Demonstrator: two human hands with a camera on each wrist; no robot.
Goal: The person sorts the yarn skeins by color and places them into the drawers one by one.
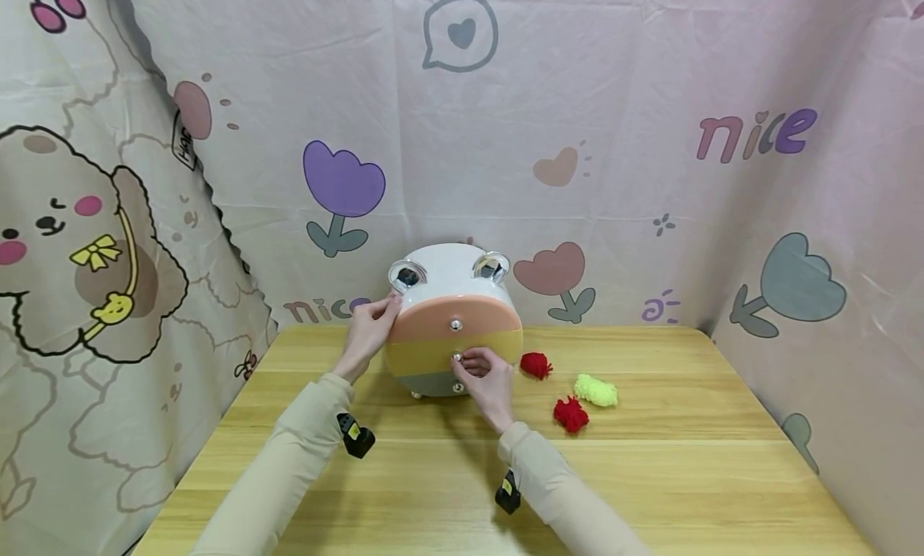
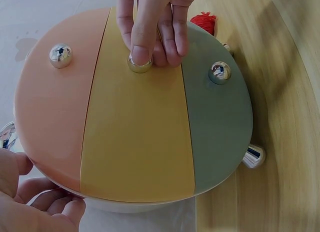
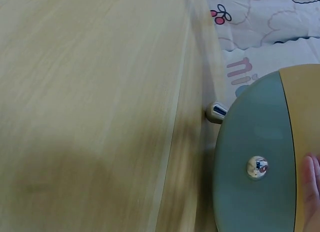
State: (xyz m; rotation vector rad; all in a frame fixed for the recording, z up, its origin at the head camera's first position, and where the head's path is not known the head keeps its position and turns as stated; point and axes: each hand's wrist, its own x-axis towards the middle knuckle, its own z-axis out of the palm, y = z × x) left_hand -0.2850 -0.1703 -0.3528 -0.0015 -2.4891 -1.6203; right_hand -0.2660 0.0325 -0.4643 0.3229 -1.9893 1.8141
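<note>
A white rounded drawer box (image 1: 449, 269) with two shiny eye-shaped parts on top stands on the wooden table. Its front has a pink drawer (image 2: 55, 117), a yellow drawer (image 2: 137, 137) and a green drawer (image 2: 217, 122), each with a silver knob. My right hand (image 1: 492, 386) pinches the middle knob (image 2: 140, 66) between thumb and fingers. The yellow front looks level with its neighbours. Against the upper left side of the box, my left hand (image 1: 368, 337) rests with thumb and fingertips touching its edge. Only a few right-hand fingers (image 3: 310, 184) enter the right wrist view.
Right of the box lie two red yarn bundles (image 1: 536, 365) (image 1: 571, 415) and a yellow-green yarn bundle (image 1: 596, 390). Short silver feet (image 2: 254, 156) hold the box off the table (image 1: 671, 460). A printed cloth (image 1: 621, 75) hangs close behind.
</note>
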